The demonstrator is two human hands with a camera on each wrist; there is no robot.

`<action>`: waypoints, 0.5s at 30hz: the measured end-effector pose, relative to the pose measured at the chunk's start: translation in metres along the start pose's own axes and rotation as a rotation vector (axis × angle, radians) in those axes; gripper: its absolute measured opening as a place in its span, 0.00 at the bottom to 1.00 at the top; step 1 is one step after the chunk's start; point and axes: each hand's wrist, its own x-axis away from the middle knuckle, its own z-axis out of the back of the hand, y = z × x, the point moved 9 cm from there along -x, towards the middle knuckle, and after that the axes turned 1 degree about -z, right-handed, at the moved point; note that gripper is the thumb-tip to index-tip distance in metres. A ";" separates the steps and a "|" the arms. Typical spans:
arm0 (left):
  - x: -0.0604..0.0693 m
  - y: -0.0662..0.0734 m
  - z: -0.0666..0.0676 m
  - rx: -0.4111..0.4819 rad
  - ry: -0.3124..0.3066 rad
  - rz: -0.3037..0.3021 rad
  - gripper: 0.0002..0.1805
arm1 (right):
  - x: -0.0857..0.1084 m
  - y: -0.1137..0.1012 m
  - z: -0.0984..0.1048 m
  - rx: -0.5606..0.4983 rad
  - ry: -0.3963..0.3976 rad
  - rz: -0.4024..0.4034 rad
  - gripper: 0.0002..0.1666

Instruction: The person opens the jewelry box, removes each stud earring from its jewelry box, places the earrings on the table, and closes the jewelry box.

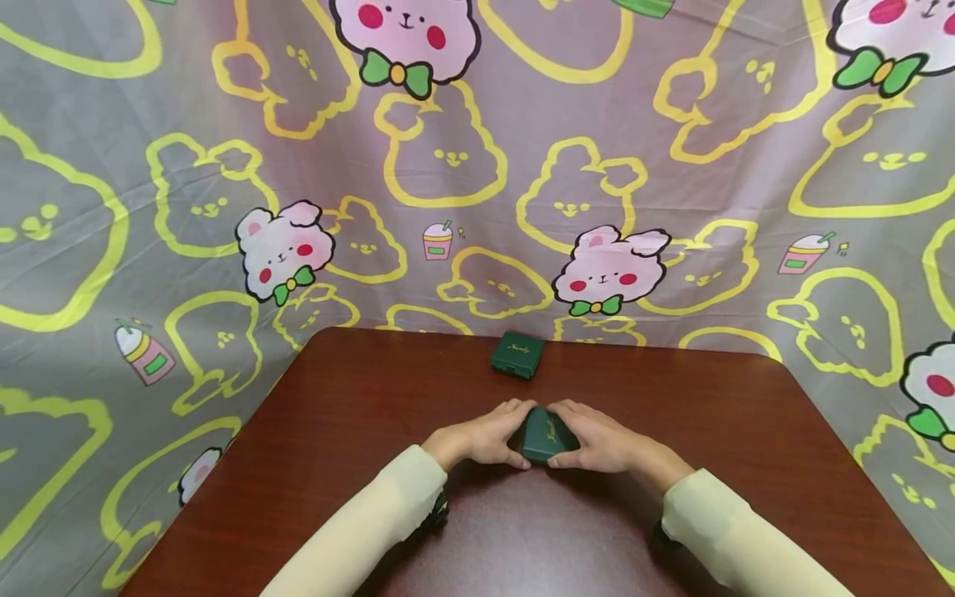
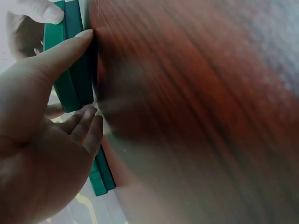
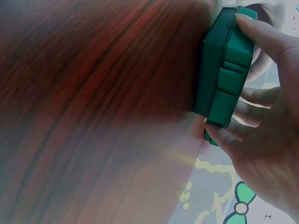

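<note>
A small dark green box (image 1: 541, 441) with gold script on its lid rests on the brown table between both hands. On its left side the left hand (image 1: 494, 433) grips it, thumb at the near edge and fingers toward the far end. From the opposite side the right hand (image 1: 606, 439) holds it the same way. The right wrist view shows a tab-like clasp on the side of this box (image 3: 216, 70), and its lid looks closed. In the left wrist view, the left thumb presses along the side of the box (image 2: 74, 86).
A second green box (image 1: 517, 355) with gold script lies near the table's far edge, behind the held one. The glossy wooden table (image 1: 358, 398) extends on both sides. A cartoon-printed cloth (image 1: 515, 191) hangs behind and around the table.
</note>
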 end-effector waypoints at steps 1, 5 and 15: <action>0.000 0.000 0.000 -0.001 0.001 0.001 0.55 | 0.000 0.000 0.000 0.001 -0.001 -0.001 0.52; -0.002 0.001 0.001 -0.020 0.007 0.006 0.55 | -0.001 0.001 -0.001 0.004 -0.004 -0.003 0.52; -0.003 0.003 -0.002 -0.049 -0.013 -0.007 0.54 | 0.000 0.000 0.000 -0.013 -0.018 -0.013 0.53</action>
